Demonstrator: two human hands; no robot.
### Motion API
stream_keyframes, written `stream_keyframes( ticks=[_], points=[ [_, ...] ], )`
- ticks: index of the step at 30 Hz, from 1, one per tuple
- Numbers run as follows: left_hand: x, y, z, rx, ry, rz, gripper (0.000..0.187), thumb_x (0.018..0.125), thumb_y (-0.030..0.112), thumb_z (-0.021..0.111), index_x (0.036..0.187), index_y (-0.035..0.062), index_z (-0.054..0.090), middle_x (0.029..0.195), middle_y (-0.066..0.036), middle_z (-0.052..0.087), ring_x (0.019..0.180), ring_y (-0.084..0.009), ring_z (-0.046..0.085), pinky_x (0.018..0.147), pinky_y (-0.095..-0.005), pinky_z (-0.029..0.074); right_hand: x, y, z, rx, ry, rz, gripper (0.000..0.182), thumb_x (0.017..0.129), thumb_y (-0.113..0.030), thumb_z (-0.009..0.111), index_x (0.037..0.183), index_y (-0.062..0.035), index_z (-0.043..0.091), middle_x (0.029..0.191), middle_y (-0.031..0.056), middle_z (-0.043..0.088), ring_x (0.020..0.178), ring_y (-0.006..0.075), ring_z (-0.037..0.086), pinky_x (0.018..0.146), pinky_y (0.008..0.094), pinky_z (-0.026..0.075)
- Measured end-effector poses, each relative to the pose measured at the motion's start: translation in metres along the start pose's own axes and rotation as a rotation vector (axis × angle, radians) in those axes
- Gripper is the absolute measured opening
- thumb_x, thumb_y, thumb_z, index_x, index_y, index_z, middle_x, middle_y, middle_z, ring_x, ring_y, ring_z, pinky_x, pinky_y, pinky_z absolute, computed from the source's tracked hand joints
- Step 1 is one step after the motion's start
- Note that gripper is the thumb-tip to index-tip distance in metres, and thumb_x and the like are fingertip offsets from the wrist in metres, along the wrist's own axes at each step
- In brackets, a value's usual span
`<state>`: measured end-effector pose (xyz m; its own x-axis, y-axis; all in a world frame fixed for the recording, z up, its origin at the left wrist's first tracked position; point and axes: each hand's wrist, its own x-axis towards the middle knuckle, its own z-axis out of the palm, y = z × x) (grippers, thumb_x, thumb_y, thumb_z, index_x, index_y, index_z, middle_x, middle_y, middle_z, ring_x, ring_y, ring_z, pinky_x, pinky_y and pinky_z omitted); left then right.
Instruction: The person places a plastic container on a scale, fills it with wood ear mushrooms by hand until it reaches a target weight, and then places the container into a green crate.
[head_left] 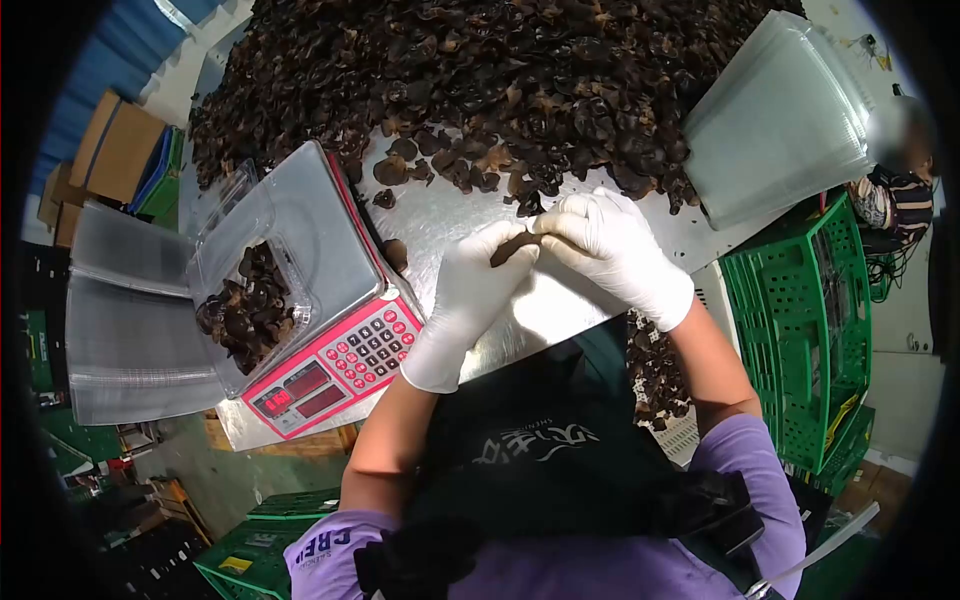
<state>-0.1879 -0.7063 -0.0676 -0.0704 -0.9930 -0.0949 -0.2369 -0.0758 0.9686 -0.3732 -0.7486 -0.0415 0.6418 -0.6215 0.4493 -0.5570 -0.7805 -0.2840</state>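
Observation:
My left hand [474, 290], in a white glove, pinches a dark wood ear mushroom [513, 247] between thumb and fingers. Fingertip to fingertip with it, my gloved right hand [607, 248] is closed on the same piece at its edge. Both hands hover over the metal tabletop [425, 235], just in front of a large heap of wood ear mushrooms [480, 80]. To the left, a pink and white digital scale [345, 350] carries a clear plastic box [300, 290] tilted on its side, with wood ears [250, 310] in it. The scale's red display is lit.
Stacked clear plastic trays [140, 320] stand at the left, and more stacked clear containers [780, 120] lean at the right. Green crates [795, 330] sit beside the table at right. More wood ears [655, 370] lie in a white basket below. Another person [900, 190] is at far right.

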Motion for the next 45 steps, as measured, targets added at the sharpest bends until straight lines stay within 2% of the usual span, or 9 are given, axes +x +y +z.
stream_keyframes(
  ticks=[15,19,21,25,31,33,37,39,45],
  points=[
    [-0.001,-0.01,0.016,-0.183,-0.354,-0.236,0.016,0.088,0.011,0.066,0.096,-0.0023,0.07,0.08,-0.002,0.065,0.074,-0.0075,0.056,0.068,-0.0228,0.045,-0.037,0.008,-0.002,0.032,-0.113,0.033,0.012,0.069,-0.006,0.068,0.081,-0.0069,0.066,0.067,0.0074,0.057,0.059,0.0272,0.059,0.056,0.038,0.049],
    [0.005,-0.004,0.023,-0.344,-0.486,-0.407,0.017,0.089,0.008,0.063,0.1,-0.0029,0.07,0.087,-0.002,0.066,0.079,-0.0081,0.057,0.072,-0.022,0.045,-0.06,0.001,-0.028,0.237,-0.027,0.22,0.012,0.072,-0.004,0.067,0.083,-0.0033,0.07,0.069,0.0089,0.062,0.06,0.0269,0.06,0.059,0.0343,0.052],
    [0.004,-0.003,0.025,-0.419,-0.472,-0.379,0.019,0.089,0.006,0.061,0.104,-0.0033,0.069,0.089,-0.003,0.066,0.082,-0.0093,0.057,0.074,-0.023,0.045,-0.091,0.001,-0.051,0.466,-0.023,0.724,0.011,0.08,-0.015,0.067,0.081,-0.0054,0.072,0.077,0.0113,0.069,0.071,0.0281,0.068,0.064,0.036,0.053],
    [0.007,-0.01,0.023,-0.694,-0.448,-0.306,0.027,0.088,0.0,0.054,0.112,-0.0044,0.065,0.097,-0.006,0.065,0.09,-0.0129,0.058,0.08,-0.0263,0.046,-0.221,0.065,-0.061,-0.599,-0.702,1.037,0.013,0.077,-0.021,0.071,0.072,-0.0089,0.073,0.078,0.0149,0.069,0.073,0.0304,0.069,0.065,0.0389,0.054],
    [0.003,-0.019,0.019,-0.62,-0.162,-0.293,0.025,0.085,-0.005,0.057,0.109,0.0009,0.063,0.1,-0.008,0.064,0.086,-0.0161,0.062,0.078,-0.0292,0.049,-0.187,0.046,-0.053,-0.322,0.032,0.848,0.013,0.076,-0.012,0.072,0.089,-0.0087,0.07,0.085,0.0121,0.067,0.073,0.0303,0.066,0.067,0.0394,0.053],
    [-0.005,-0.024,0.011,0.139,0.27,0.218,0.019,0.085,-0.002,0.056,0.103,-0.0012,0.06,0.094,-0.011,0.062,0.084,-0.0212,0.062,0.078,-0.0312,0.05,-0.146,0.034,-0.025,-0.044,0.132,0.794,0.025,0.079,-0.014,0.071,0.103,-0.0079,0.069,0.089,0.012,0.067,0.077,0.0296,0.066,0.07,0.0383,0.053],
    [-0.016,-0.039,0.007,0.555,0.262,0.063,0.035,0.085,-0.001,0.061,0.119,0.0002,0.055,0.118,-0.022,0.055,0.109,-0.0368,0.057,0.098,-0.0418,0.045,-0.071,0.02,0.027,0.049,0.058,0.657,0.042,0.079,-0.016,0.073,0.119,-0.008,0.063,0.102,0.014,0.065,0.083,0.0318,0.066,0.075,0.0367,0.054],
    [-0.022,-0.087,0.028,0.587,0.345,0.263,0.06,0.088,0.005,0.061,0.141,-0.0038,0.035,0.142,-0.032,0.036,0.133,-0.047,0.037,0.113,-0.0464,0.032,-0.05,0.023,0.062,-0.038,-0.076,0.687,0.048,0.077,-0.02,0.075,0.122,-0.0068,0.06,0.104,0.0147,0.064,0.082,0.0342,0.065,0.075,0.0402,0.053],
    [-0.017,-0.088,0.046,0.649,0.324,0.255,0.073,0.088,0.013,0.059,0.146,-0.0113,0.021,0.149,-0.035,0.022,0.135,-0.0539,0.029,0.114,-0.0552,0.026,-0.063,0.014,0.076,0.491,0.088,0.739,0.042,0.076,-0.003,0.071,0.117,-0.0055,0.063,0.093,0.0076,0.063,0.075,0.0134,0.059,0.069,0.0271,0.05]
  ],
)
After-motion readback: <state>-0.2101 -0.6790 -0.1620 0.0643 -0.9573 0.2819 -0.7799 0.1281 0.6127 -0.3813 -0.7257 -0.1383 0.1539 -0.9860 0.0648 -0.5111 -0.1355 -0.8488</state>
